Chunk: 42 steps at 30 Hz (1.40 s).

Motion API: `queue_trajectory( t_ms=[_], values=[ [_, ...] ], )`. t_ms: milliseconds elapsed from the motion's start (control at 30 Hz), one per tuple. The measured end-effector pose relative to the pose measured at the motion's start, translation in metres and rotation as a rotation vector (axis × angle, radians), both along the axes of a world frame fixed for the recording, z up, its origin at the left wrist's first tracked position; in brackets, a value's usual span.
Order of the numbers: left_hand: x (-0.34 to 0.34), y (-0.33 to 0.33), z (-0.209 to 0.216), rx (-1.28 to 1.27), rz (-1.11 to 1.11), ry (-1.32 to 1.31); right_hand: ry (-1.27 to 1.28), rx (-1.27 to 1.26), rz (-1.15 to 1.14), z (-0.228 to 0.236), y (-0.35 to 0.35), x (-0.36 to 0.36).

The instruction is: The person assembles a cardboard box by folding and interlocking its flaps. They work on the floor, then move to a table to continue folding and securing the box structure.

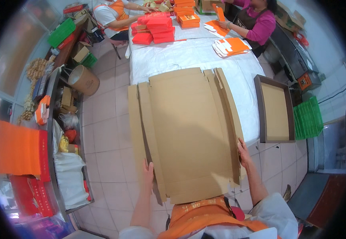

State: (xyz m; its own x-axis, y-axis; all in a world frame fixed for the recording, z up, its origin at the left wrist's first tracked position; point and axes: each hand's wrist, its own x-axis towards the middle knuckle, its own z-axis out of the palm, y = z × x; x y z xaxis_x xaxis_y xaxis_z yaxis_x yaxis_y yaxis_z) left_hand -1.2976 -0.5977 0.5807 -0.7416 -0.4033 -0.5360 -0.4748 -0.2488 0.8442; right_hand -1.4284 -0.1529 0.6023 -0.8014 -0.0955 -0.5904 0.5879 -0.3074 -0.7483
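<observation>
A large brown cardboard sheet (189, 131) with folded-up side flaps spreads in front of me. Its far end rests on the white-covered table, and its near end reaches my orange apron (199, 213). My left hand (148, 172) is closed on the left flap near its front end, thumb up. At the opposite side, my right hand (243, 153) grips the right flap, which stands upright. The undersides of both hands are partly hidden by the cardboard.
On the table (169, 59) lie red boxes (157, 30), orange boxes (189, 20) and orange-white flat cartons (232, 47). Two people work at the far end. A dark-rimmed tray (276, 109) and green crate (308, 117) stand right; a brown bucket (84, 79) and cluttered shelf stand left.
</observation>
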Motion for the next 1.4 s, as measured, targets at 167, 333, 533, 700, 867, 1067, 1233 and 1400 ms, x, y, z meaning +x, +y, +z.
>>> queue_trajectory(
  t_ms=[167, 333, 533, 700, 867, 1067, 1233, 1400],
  values=[
    [-0.016, -0.022, 0.000, -0.264, -0.399, -0.259, -0.095, 0.046, 0.413, -0.010, 0.018, 0.000],
    [-0.027, 0.013, 0.009, -0.890, -0.397, -0.318, 0.389, 1.124, 0.521, -0.008, -0.030, 0.011],
    [-0.039, 0.076, -0.006, -1.317, -0.304, -0.205, 0.635, 1.498, 0.368, -0.026, -0.088, 0.031],
    [-0.012, 0.040, 0.003, -1.277, -0.652, 0.168, 0.616, 1.280, 0.479, -0.046, -0.060, 0.019],
    [0.036, -0.025, 0.018, -1.035, -1.219, 0.348, 0.704, 1.127, 0.498, -0.044, -0.032, 0.005],
    [0.049, -0.019, 0.033, -1.279, -1.477, 0.288, 1.009, 1.183, 0.519, -0.031, -0.034, 0.016],
    [0.056, -0.022, 0.031, -1.359, -1.504, 0.317, 1.122, 1.141, 0.895, -0.018, 0.012, 0.033],
    [0.065, -0.038, 0.010, -1.396, -1.427, 0.428, 1.086, 1.231, 1.269, -0.001, 0.063, 0.069]
  ],
)
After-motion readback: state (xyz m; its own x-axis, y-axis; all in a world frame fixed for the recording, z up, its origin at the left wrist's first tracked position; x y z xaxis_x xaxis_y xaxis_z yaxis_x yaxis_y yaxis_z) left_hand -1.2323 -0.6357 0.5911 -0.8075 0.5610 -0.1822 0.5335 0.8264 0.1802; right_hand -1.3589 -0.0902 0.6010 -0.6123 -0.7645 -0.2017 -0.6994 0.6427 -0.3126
